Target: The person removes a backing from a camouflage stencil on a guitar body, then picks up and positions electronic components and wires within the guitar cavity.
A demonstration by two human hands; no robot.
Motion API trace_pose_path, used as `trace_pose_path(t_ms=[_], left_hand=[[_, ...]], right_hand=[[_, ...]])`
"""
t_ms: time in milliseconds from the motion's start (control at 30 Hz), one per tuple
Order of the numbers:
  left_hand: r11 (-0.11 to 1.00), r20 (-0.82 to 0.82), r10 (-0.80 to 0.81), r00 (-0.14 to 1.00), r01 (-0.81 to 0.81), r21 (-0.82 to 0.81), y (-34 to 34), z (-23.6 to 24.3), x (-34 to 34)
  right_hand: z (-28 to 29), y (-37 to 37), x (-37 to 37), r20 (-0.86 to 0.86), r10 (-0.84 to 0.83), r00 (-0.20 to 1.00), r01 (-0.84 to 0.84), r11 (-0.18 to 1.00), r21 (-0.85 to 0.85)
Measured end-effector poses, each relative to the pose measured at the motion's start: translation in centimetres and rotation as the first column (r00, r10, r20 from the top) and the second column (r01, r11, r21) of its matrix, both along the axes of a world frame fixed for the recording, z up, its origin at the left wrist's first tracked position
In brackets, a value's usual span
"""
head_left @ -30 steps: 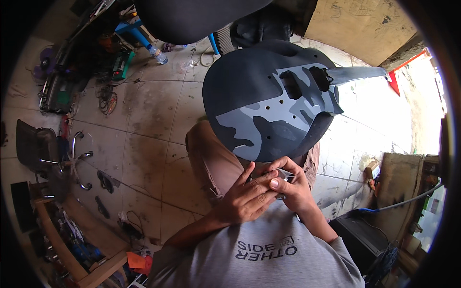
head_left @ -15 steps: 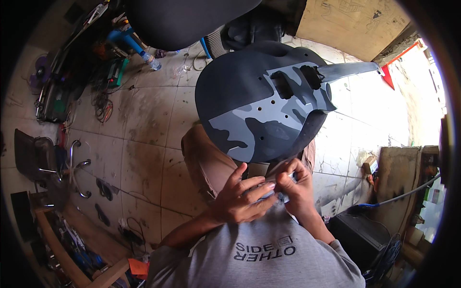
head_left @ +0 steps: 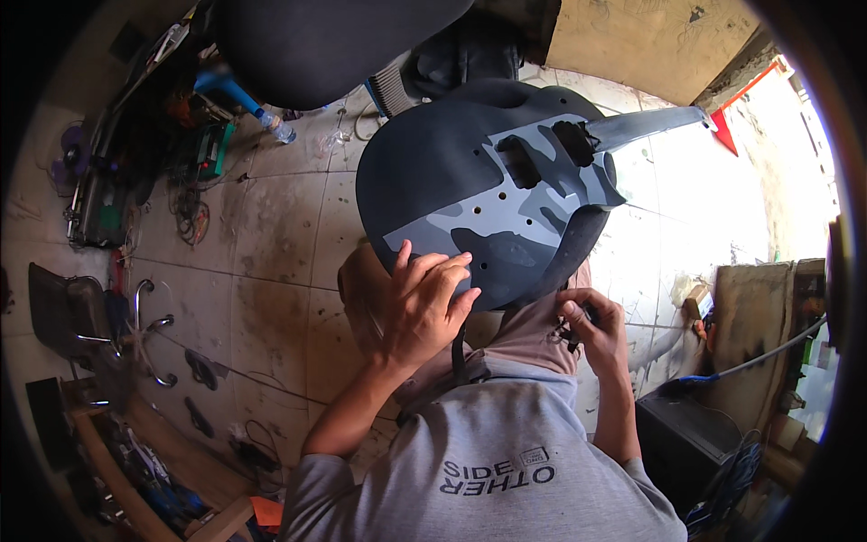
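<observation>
An electric guitar body (head_left: 433, 172) rests across my lap, dark grey with a light and mid-grey camouflage pattern over the half nearer me. It has pickup cutouts and several drilled holes, and its grey neck (head_left: 652, 129) points to the upper right. My left hand (head_left: 423, 303) is open, with fingertips spread over the body's lower left edge. Beside the body's near right edge, above my thigh, my right hand (head_left: 596, 327) is closed in a pinch. Something small and dark shows at its fingers, too small to name.
A dark rounded shape (head_left: 325, 36) hangs over the top of the view. To the left stand a wheeled chair (head_left: 81, 312) and a wooden shelf (head_left: 117, 461) with tools. A plastic bottle (head_left: 276, 126) is on the tiled floor. At the right sits a black box (head_left: 682, 443).
My hands were together below the guitar. They have parted: the left has moved up onto the guitar body, and the right has shifted right, over my thigh.
</observation>
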State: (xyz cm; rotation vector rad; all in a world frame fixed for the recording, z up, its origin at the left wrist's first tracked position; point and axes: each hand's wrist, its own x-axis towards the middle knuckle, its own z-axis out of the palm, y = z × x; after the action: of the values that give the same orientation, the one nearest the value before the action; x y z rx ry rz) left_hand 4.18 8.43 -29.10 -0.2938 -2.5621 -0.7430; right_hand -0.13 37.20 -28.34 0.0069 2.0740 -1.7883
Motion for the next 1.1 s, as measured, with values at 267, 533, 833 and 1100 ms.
trace_pose_path(t_ms=[267, 533, 833, 1100], left_hand=[[0.998, -0.078, -0.010, 0.997, 0.005, -0.062, 0.4, -0.2, -0.5], [0.998, -0.078, -0.001, 0.997, -0.003, -0.060, 1.0, -0.5, -1.0], [0.999, -0.068, 0.039, 0.997, -0.041, -0.026, 1.5, -0.4, -1.2], [0.998, -0.059, 0.032, 0.998, -0.035, -0.043, 1.6, -0.3, -1.0]], right_hand=[[-2.0, -0.4, 0.5, 0.052, 0.051, 0.997, -0.052, 0.999, 0.015], [-1.8, -0.2, 0.1, 0.035, 0.087, 0.996, -0.088, 0.995, 0.045], [-1.7, -0.1, 0.0, 0.071, 0.102, 0.992, -0.106, 0.993, 0.056], [-1.6, -0.1, 0.0, 0.077, 0.111, 0.991, -0.118, 0.989, 0.092]])
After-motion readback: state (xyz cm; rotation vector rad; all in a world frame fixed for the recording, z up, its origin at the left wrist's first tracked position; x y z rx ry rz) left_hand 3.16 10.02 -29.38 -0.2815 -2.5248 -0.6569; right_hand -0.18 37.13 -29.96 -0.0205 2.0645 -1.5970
